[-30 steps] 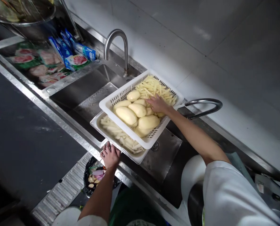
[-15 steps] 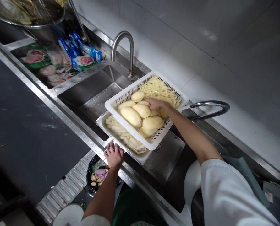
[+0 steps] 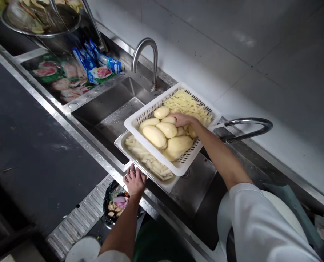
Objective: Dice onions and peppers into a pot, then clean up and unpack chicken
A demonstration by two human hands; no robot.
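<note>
A white plastic basket holds several peeled potatoes at its near side and cut potato strips at the back. My right hand reaches into it among the potatoes, its fingertips hidden, so its grip cannot be made out. Beneath the basket, a metal tray holds pale strips in liquid. My left hand rests on the sink's front edge beside the tray, fingers spread and holding nothing.
Steel sink basins lie under and beside the tray, with curved faucets behind. Blue and green packages and a large metal bowl are at the upper left. A black-lined waste container is below.
The whole view has shifted slightly, so everything appears a little further right. My hands keep nearly the same places relative to the basket and sink edge.
</note>
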